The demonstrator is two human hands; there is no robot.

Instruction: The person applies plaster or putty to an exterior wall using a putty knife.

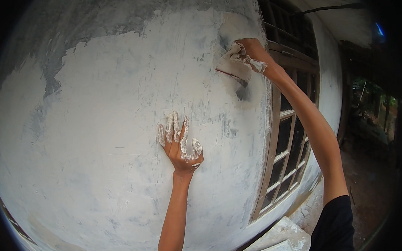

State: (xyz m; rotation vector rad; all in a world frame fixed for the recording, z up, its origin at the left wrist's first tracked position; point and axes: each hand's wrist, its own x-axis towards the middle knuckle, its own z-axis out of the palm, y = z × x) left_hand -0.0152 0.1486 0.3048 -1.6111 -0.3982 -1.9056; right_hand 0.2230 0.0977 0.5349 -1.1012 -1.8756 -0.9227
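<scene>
- The left hand, fingers spread and caked in white paste, is up before the patchy white-and-grey plastered wall; whether it touches, I can't tell.
- The right hand grips a thin, flat, paste-smeared tool, held at the wall near the brown wooden-framed window.

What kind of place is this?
It looks like the outside of a house, perhaps one being fixed up. There's a wall with patchy grey and white coating, a window with wooden bars beside it, and some greenery in the distance.
</scene>
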